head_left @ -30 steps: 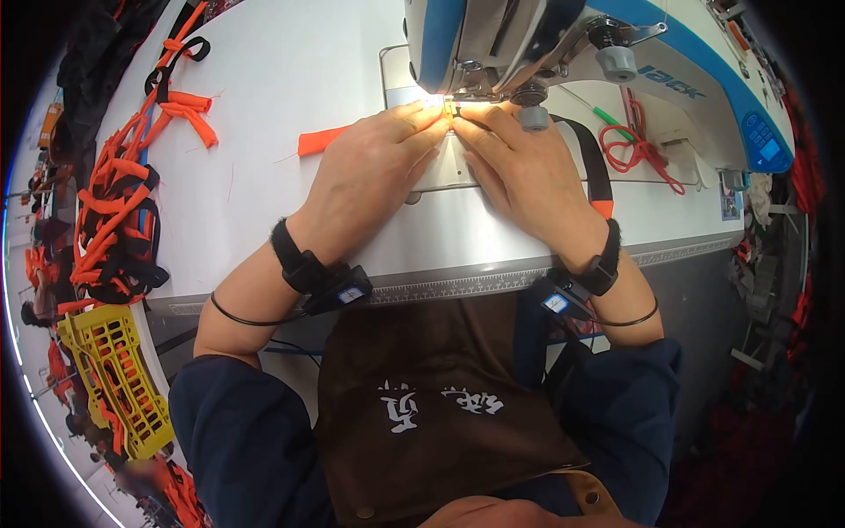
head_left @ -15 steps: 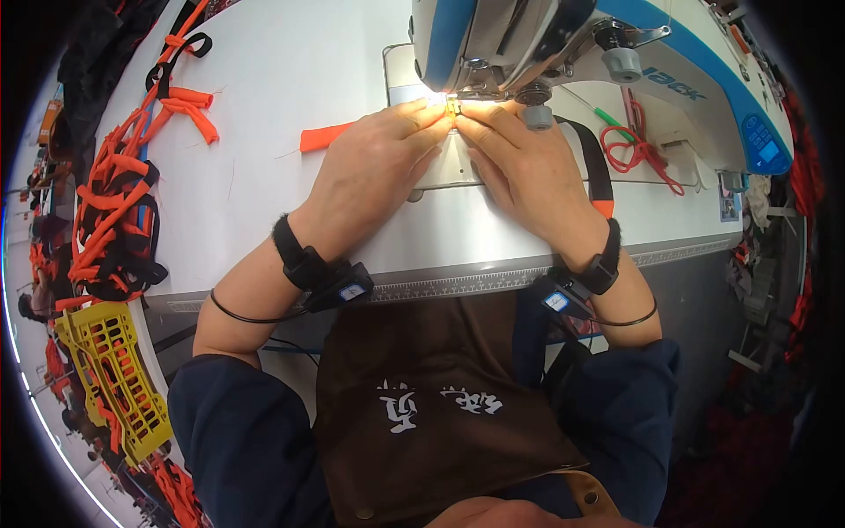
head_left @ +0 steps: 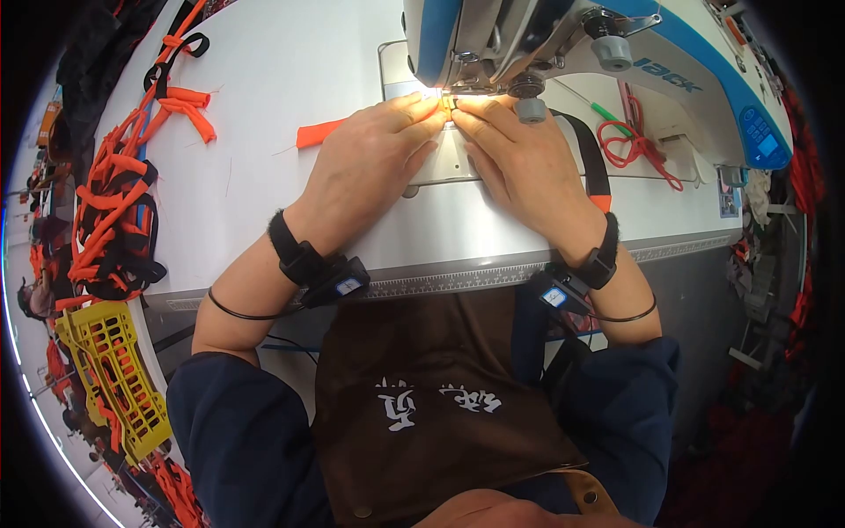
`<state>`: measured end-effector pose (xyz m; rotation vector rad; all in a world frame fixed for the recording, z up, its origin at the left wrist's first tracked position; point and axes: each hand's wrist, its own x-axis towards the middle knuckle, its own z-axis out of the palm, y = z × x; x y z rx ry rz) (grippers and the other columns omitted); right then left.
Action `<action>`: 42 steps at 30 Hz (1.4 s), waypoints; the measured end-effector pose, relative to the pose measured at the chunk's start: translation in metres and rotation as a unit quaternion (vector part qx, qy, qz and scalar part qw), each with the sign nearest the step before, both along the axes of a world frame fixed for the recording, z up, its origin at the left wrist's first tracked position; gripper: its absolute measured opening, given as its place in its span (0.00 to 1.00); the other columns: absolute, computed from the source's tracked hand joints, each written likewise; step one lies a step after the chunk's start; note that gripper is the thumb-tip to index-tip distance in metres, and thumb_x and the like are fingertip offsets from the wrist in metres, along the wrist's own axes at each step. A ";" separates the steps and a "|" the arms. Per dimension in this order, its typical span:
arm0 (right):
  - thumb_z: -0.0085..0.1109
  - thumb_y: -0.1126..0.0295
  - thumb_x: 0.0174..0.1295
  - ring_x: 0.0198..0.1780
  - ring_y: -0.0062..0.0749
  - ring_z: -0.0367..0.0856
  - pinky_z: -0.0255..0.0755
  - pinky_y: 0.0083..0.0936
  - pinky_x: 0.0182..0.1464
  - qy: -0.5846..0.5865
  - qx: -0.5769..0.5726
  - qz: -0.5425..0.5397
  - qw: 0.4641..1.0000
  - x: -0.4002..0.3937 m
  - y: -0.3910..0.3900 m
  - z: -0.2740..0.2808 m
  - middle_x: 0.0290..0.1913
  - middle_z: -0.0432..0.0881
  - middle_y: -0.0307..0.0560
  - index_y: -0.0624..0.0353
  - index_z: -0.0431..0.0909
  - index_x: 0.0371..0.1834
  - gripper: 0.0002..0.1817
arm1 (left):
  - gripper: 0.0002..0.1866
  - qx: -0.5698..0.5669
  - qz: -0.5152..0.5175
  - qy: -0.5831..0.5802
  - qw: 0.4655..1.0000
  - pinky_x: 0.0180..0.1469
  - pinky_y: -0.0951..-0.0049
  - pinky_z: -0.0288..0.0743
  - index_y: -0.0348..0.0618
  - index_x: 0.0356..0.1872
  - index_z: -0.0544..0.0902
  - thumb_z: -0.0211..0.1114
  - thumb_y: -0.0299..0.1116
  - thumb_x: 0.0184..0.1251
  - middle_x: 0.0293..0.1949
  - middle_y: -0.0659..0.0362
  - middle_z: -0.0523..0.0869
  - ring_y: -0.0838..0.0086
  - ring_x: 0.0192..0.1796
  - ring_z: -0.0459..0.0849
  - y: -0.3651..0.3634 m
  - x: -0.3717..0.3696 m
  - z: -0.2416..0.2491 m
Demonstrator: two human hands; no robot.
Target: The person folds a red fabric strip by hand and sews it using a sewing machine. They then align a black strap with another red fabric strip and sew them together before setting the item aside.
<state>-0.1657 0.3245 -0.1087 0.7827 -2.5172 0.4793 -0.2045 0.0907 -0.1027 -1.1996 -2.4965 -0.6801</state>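
Pinching a small strap piece [head_left: 449, 103] under the sewing machine [head_left: 563, 35], the left hand [head_left: 365, 172] and right hand [head_left: 528, 167] meet fingertip to fingertip. Since a second ago neither hand has shifted: guiding continues. An orange strap end [head_left: 317, 135] pokes out beyond the left hand; a black strap [head_left: 598, 167] runs beside the right.

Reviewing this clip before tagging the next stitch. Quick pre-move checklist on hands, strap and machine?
1. Left hand flat on the strap beside the needle: ok.
2. Right hand pressing the other side, fingertips meeting the left's: ok.
3. Fingers clear of the needle under the sewing machine: cannot tell, glare hides it.
4. Orange strap end lies flat on the table: ok.
5. Black strap trails out free behind the right hand: ok.
6. Red cord away from the seam: ok.
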 end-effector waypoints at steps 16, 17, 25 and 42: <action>0.68 0.71 0.69 0.54 0.48 0.81 0.76 0.43 0.59 0.004 -0.010 0.005 1.000 -0.003 0.002 -0.004 0.49 0.88 0.48 0.61 0.87 0.58 0.16 | 0.18 -0.012 0.007 0.009 1.000 0.69 0.59 0.82 0.39 0.61 0.90 0.71 0.32 0.74 0.62 0.52 0.91 0.57 0.66 0.87 0.001 -0.002 -0.002; 0.68 0.71 0.69 0.54 0.48 0.81 0.76 0.43 0.59 0.005 -0.009 0.002 1.000 -0.003 0.002 -0.004 0.48 0.88 0.48 0.61 0.87 0.58 0.16 | 0.18 -0.012 0.005 0.008 1.000 0.69 0.59 0.81 0.39 0.61 0.90 0.71 0.32 0.74 0.62 0.52 0.91 0.58 0.67 0.87 0.001 -0.003 -0.002; 0.68 0.71 0.69 0.54 0.50 0.81 0.76 0.46 0.59 -0.012 -0.015 -0.009 1.000 -0.003 0.001 -0.003 0.45 0.88 0.49 0.61 0.87 0.55 0.14 | 0.19 -0.021 0.010 0.005 1.000 0.72 0.58 0.79 0.39 0.64 0.89 0.71 0.33 0.75 0.64 0.51 0.90 0.58 0.69 0.86 0.000 -0.003 -0.002; 0.69 0.68 0.69 0.55 0.52 0.81 0.75 0.48 0.61 -0.033 0.012 -0.027 0.999 -0.004 0.002 -0.004 0.42 0.88 0.52 0.63 0.87 0.47 0.10 | 0.21 -0.031 0.013 -0.031 0.999 0.75 0.56 0.77 0.39 0.69 0.86 0.68 0.36 0.81 0.67 0.48 0.88 0.53 0.73 0.84 -0.001 -0.005 -0.002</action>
